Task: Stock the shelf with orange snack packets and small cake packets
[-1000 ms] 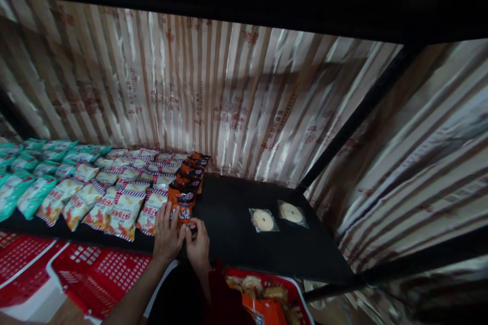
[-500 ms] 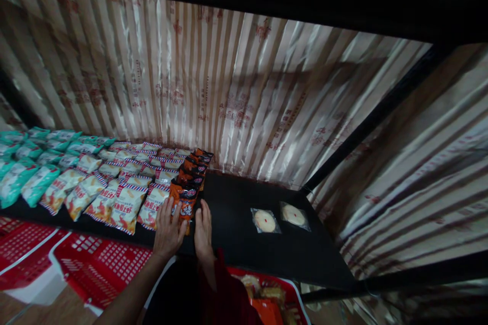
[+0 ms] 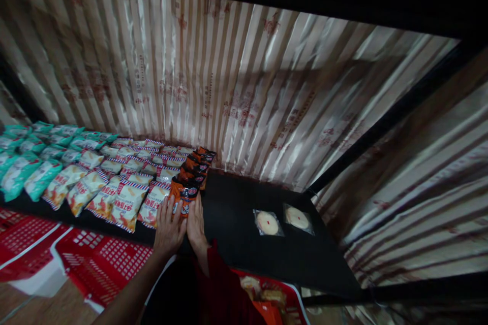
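Note:
A row of orange-and-black snack packets (image 3: 198, 163) runs from the back of the black shelf to its front edge. My left hand (image 3: 170, 223) lies with outstretched fingers on the lower left of the front orange packet (image 3: 184, 193). Against that packet's right side rests my right hand (image 3: 195, 221), its fingers straight and flat. The front packet is between both hands, its lower part partly covered by them. Just left of my left hand stand cream packets with striped edges (image 3: 129, 203), packed in several rows.
Teal packets (image 3: 41, 177) fill the shelf's far left. Two clear-wrapped round flat cakes (image 3: 268, 223) lie on the right of the black shelf (image 3: 232, 223). Red baskets (image 3: 102, 259) stand below the front edge. A striped curtain (image 3: 229, 86) hangs behind; dark posts frame the shelf.
My right hand has moved left and now presses against the front orange packet's side, closer to my left hand. The left hand stays on the packet. The view has shifted slightly.

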